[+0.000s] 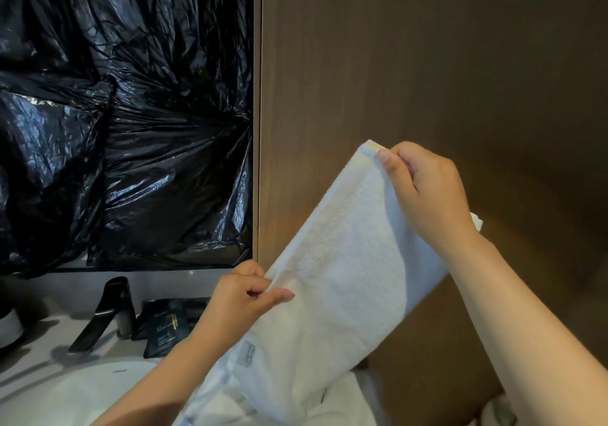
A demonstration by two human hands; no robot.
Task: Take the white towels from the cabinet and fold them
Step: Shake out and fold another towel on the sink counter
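A white towel [342, 281] hangs stretched in the air in front of a brown wooden cabinet panel [427, 64]. My right hand [427, 192] pinches its upper corner between thumb and fingers. Lower and to the left, my left hand [243, 297] pinches the other corner of the same top edge. The towel slants down from right to left, and a small label shows on its lower part. More white cloth [339, 406] lies bunched below it at the bottom edge.
Black plastic sheeting [125, 113] covers the wall area at left. Below it a black faucet [105, 314] stands over a white basin [82, 392], with dark packets [164, 327] beside it on the counter.
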